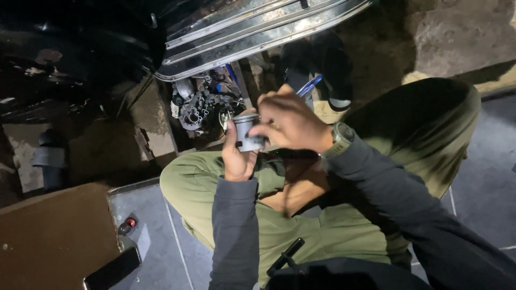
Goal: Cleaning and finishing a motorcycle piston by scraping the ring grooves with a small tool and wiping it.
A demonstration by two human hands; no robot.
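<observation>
A person crouches in olive trousers (pixel 301 225) and dark grey sleeves; much of the far left scene is lost in darkness. A ribbed, shiny metal panel (pixel 252 32) slants across the far side, cut off at the top edge. Below it sits a tray of jumbled metal parts (pixel 201 104), hard to make out singly. At centre, the left hand (pixel 236 158) grips a short, smooth grey metal cylinder (pixel 247 134) from beneath. The right hand (pixel 290 121), wearing a green wristwatch (pixel 339 138), pinches the cylinder's right side, covering part of it.
</observation>
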